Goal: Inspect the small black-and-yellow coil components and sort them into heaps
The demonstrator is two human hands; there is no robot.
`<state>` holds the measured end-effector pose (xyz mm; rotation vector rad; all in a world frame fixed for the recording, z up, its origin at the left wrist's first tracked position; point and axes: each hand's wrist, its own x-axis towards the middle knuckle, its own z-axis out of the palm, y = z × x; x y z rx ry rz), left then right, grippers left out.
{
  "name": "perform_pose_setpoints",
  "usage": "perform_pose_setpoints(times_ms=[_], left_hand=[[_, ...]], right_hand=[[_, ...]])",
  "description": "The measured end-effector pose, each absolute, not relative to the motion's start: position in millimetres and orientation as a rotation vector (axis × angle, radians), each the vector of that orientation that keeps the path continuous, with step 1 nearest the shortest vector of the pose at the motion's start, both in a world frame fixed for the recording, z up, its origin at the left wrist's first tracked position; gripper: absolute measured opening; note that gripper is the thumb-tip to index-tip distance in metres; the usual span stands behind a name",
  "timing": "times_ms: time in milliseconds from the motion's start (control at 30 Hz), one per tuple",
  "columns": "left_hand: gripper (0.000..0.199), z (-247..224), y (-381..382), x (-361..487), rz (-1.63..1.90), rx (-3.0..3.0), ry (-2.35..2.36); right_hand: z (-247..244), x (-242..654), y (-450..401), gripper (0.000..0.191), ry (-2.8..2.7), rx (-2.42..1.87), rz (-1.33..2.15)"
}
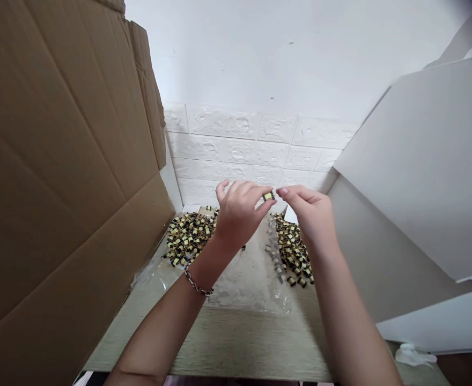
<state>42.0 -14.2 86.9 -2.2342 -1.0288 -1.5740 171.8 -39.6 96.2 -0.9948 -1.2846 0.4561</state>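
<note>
My left hand point(240, 212) pinches a small transformer point(268, 197), with a yellow wrap and black pinned edges, between thumb and forefinger. Just to its right, my right hand point(310, 209) has thumb and forefinger pressed together near the part's edge. Whatever lies in that pinch is too small to make out. Below the left wrist spreads a heap of similar yellow and black transformers point(190, 233) with brownish wires. A second heap of transformers point(294, 249) lies under the right hand, partly hidden by the hand. Between the heaps is a clear plastic bag point(240, 284).
A tall cardboard sheet point(67, 161) walls off the left side. White panels point(417, 161) stand along the right, and a white brick-pattern wall point(236, 145) closes the back. A crumpled white scrap point(415, 355) lies on the table point(252, 343) at the lower right.
</note>
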Motion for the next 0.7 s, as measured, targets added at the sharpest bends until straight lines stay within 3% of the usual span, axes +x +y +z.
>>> perform_pose_setpoints(times_ms=[533, 700], left_hand=[[0.013, 86, -15, 43, -1.545, -2.249, -0.992], [0.013, 86, -16, 42, -1.518, -2.265, -0.996]], right_hand=[[89, 176, -26, 0.014, -1.177, -0.872, 0.692], [86, 173, -21, 0.014, -1.227, -0.814, 0.584]])
